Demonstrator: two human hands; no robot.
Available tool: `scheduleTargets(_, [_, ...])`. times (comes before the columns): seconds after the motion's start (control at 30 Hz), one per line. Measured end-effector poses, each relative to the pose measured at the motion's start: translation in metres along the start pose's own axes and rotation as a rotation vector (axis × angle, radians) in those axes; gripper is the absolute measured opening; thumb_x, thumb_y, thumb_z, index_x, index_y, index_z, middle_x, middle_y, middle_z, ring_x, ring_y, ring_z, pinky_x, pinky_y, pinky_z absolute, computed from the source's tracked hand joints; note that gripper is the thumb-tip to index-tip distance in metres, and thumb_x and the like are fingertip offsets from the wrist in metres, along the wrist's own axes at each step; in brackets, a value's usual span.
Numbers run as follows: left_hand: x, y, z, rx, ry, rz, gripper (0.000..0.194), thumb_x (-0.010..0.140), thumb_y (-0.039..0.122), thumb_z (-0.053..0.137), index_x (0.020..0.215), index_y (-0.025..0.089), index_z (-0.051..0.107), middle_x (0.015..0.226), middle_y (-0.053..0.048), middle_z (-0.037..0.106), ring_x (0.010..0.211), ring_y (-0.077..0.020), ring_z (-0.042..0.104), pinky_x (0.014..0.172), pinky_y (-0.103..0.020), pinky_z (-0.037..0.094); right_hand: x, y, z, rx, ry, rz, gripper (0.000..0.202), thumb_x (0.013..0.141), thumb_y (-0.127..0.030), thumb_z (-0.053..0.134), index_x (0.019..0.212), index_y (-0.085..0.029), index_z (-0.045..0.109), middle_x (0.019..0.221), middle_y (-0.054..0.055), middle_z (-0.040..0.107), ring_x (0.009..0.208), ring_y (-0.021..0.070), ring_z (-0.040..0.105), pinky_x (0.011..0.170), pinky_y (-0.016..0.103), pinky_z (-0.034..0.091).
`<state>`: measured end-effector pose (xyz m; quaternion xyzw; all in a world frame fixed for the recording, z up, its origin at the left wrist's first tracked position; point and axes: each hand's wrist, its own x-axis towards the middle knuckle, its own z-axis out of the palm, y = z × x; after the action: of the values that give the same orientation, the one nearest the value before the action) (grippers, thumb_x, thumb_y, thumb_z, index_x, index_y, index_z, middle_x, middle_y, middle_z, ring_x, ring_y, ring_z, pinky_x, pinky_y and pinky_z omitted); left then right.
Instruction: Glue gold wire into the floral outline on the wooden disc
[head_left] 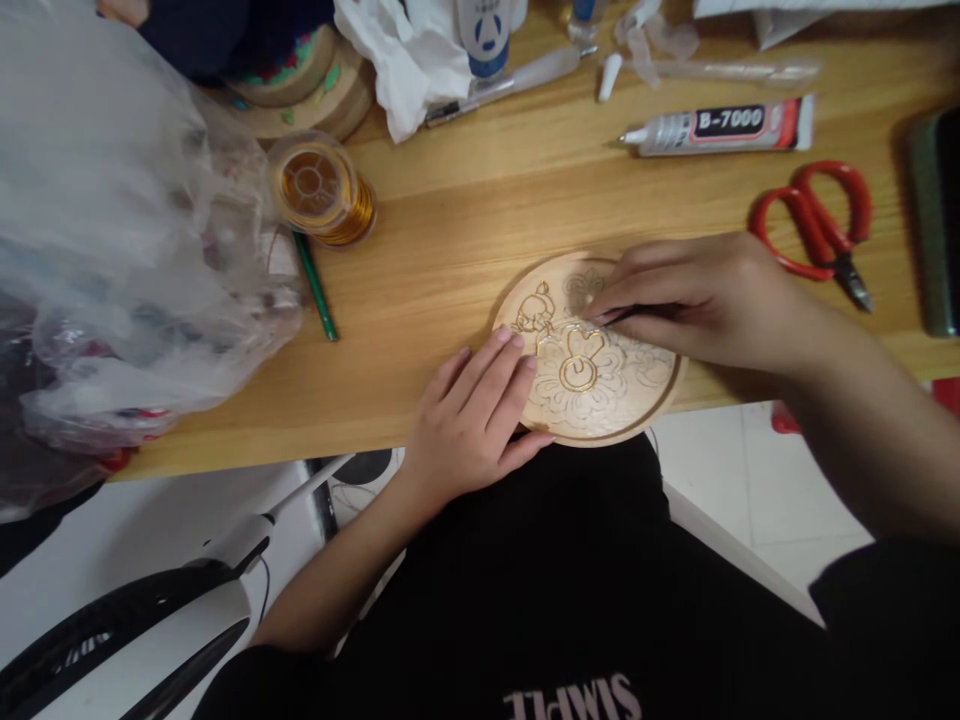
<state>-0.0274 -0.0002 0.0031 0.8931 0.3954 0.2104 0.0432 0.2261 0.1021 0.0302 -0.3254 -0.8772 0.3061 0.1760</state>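
A round wooden plate (555, 400) lies at the table's front edge, with a drawn flower pattern and gold wire outlines on part of it. My left hand (480, 410) rests flat with its fingers spread on the plate's left rim. Above the plate's right side, my right hand (690, 300) is closed around a thin dark tool (618, 316), its tip at the pattern near the gold wire. My fingers hide part of the tool and of the plate's upper right.
On the wooden table (420, 260) are a gold wire spool (322, 190), a green pencil (315, 285), a plastic bag (135, 220), a glue tube (720, 128), red-handled cutters (817, 225), a pen (517, 82), white tissue (412, 60) and a dark phone-like object (934, 220).
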Motion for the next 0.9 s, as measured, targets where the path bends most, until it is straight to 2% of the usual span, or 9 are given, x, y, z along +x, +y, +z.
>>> scheduleTargets(0.3, [0.0012, 0.0004, -0.0016, 0.025, -0.015, 0.004, 0.056, 0.097, 0.049, 0.052, 0.127, 0.003, 0.058, 0.132, -0.024, 0.064, 0.128, -0.0339, 0.058, 0.104, -0.044, 0.045, -0.0013, 0.0011, 0.0007, -0.017, 0.009, -0.020, 0.016, 0.092, -0.029, 0.058, 0.095, -0.028, 0.073, 0.091, 0.000, 0.073, 0.089, 0.0194, 0.072, 0.071, 0.031, 0.053])
scheduleTargets(0.63, [0.0033, 0.0012, -0.0045, 0.018, -0.092, -0.034, 0.055, 0.098, 0.047, 0.049, 0.135, 0.006, 0.054, 0.140, -0.020, 0.059, 0.133, -0.0317, 0.053, 0.104, -0.042, 0.039, -0.0017, 0.0002, 0.0014, 0.019, 0.023, -0.008, 0.014, 0.090, -0.028, 0.060, 0.093, -0.028, 0.074, 0.089, 0.001, 0.073, 0.086, 0.0203, 0.072, 0.070, 0.032, 0.052])
scheduleTargets(0.9, [0.0032, 0.0009, -0.0049, -0.025, -0.121, -0.067, 0.056, 0.097, 0.047, 0.050, 0.137, 0.008, 0.053, 0.142, -0.019, 0.057, 0.135, -0.0315, 0.050, 0.107, -0.042, 0.037, -0.0017, -0.0052, -0.0001, 0.024, -0.006, 0.086, 0.014, 0.088, -0.031, 0.059, 0.090, -0.030, 0.073, 0.089, -0.001, 0.074, 0.084, 0.0197, 0.071, 0.066, 0.033, 0.051])
